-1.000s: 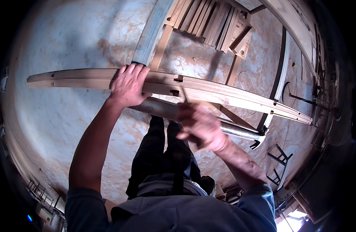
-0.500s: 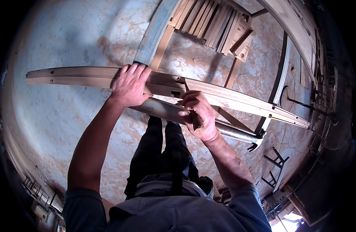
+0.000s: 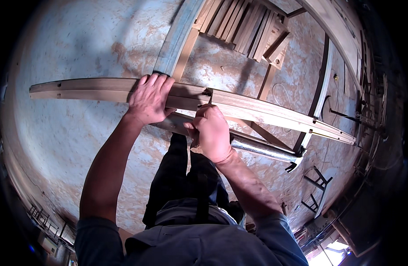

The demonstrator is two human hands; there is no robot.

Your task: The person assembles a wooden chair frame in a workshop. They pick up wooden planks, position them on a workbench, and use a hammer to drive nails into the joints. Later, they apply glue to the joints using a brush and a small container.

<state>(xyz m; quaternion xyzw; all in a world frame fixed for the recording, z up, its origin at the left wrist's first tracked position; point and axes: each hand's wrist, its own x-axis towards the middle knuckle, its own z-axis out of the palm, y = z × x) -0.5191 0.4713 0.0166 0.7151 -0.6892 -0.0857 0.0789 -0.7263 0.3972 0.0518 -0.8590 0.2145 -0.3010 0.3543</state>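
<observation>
Two long wooden rails lie side by side across trestle beams, with small mortises cut in them. My left hand grips both rails left of the middle, fingers over the far side and thumb near the close edge. Just right of it, my right hand is closed around a chisel, its wooden handle mostly hidden in the fist. The fist is at the near rail's middle mortise and covers it; the blade is hidden. A claw hammer with a shiny shaft lies to the right, nearer me than the rails.
A trestle beam runs away beyond my left hand. Several cut wood pieces lie stacked at the far side. Another dark-edged support stands at the right. A thin cable lies on the stained floor.
My right hand has moved left and rolled over with the chisel, covering the near rail's mortise. My left hand stays where it was on the rails.
</observation>
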